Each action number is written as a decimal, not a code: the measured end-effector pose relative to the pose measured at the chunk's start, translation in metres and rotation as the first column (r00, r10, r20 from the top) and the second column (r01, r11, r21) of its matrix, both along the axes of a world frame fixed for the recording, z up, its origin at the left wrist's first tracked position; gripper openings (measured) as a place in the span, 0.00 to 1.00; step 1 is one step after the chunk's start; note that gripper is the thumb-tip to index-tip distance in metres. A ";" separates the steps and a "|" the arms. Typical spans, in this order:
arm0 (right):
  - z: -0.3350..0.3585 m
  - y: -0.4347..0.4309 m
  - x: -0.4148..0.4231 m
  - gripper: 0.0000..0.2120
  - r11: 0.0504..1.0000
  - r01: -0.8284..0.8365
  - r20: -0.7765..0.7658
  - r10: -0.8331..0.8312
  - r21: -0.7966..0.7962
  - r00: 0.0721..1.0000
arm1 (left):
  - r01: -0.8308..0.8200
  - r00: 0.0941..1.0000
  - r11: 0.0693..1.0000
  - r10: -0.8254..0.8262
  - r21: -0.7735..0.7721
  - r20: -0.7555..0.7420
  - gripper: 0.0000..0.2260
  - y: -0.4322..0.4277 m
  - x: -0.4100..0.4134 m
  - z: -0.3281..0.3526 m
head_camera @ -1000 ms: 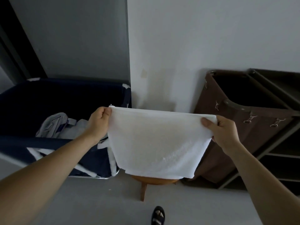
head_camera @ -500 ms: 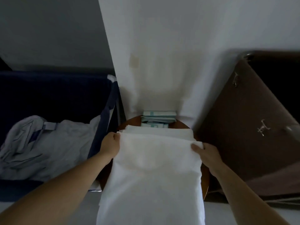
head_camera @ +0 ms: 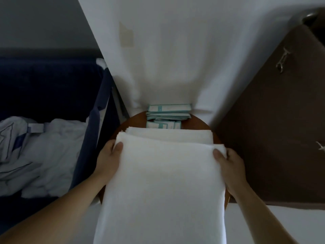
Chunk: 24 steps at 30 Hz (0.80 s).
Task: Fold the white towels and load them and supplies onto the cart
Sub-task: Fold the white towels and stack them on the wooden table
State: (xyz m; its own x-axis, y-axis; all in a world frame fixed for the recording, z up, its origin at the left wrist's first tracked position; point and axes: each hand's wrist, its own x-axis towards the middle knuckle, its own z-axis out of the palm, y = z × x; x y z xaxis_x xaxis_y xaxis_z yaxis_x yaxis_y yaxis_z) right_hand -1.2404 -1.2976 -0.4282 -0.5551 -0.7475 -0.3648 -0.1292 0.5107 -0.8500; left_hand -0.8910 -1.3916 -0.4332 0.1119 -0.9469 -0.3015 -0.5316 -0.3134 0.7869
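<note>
Head view: both hands hold one white towel (head_camera: pixel 163 182) by its far corners. The left hand (head_camera: pixel 108 161) pinches the left corner, thumb on top and fingers tucked beneath the cloth. The right hand (head_camera: pixel 232 168) pinches the right corner the same way. The towel lies spread over a round wooden bench (head_camera: pixel 200 123), its far edge on the benchtop and its near end hanging off the front toward the person.

Just beyond that far edge, a folded white towel (head_camera: pixel 168 135) lies on the bench, partly covered by the held one. Behind it, against the white wall (head_camera: pixel 175 50), sits a small stack of teal-and-white packets (head_camera: pixel 168 111).

Left of the bench stands a dark blue hamper (head_camera: pixel 95 124) holding crumpled pale linen (head_camera: pixel 44 152). To the right hangs a brown cart bag (head_camera: pixel 272 129) with metal clips.
</note>
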 end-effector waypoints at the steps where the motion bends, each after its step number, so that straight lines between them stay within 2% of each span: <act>1: 0.001 -0.005 -0.001 0.08 1.000 0.009 -0.017 -0.009 -0.012 1.000 | 0.008 1.000 1.000 -0.008 -0.020 0.014 0.07 -0.007 -0.002 0.001; 3: -0.004 -0.014 -0.002 0.08 1.000 0.014 -0.036 -0.013 0.014 0.999 | 0.033 0.999 0.998 -0.034 0.049 0.015 0.10 -0.018 -0.007 -0.004; 6: -0.021 -0.014 0.001 0.18 0.994 0.023 -0.064 -0.016 0.104 0.998 | 0.033 0.999 0.973 -0.034 0.230 0.001 0.12 -0.019 -0.007 -0.022; 8: -0.027 -0.008 0.005 0.21 0.995 0.060 -0.080 -0.054 0.085 0.995 | 0.007 1.000 0.970 0.000 0.241 -0.029 0.14 -0.014 -0.006 -0.026; 11: -0.023 0.010 0.009 0.25 0.994 0.087 -0.139 -0.078 0.063 0.987 | -0.020 0.996 0.983 0.037 0.183 -0.086 0.23 0.004 0.001 -0.024; 12: -0.021 0.020 0.011 0.26 0.994 0.079 -0.147 -0.067 0.076 0.987 | -0.032 0.996 0.986 0.045 0.163 -0.075 0.26 0.015 0.005 -0.023; 14: -0.018 0.046 0.017 0.19 0.992 0.038 -0.170 -0.017 0.121 0.985 | -0.027 0.999 0.986 0.030 0.163 -0.017 0.31 0.041 0.018 -0.024; 16: -0.018 0.077 0.026 0.14 0.983 0.005 -0.236 0.039 0.183 0.971 | 0.017 0.999 0.982 -0.024 0.190 0.035 0.31 0.071 0.030 -0.029; 20: -0.024 0.136 0.045 0.18 0.969 0.009 -0.257 0.057 0.248 0.965 | 0.071 0.996 0.979 -0.080 0.189 0.043 0.24 0.129 0.052 -0.037; 24: -0.029 0.191 0.061 0.18 0.965 0.068 -0.235 -0.006 0.255 0.972 | 0.063 0.998 0.972 -0.068 0.227 0.015 0.32 0.171 0.072 -0.042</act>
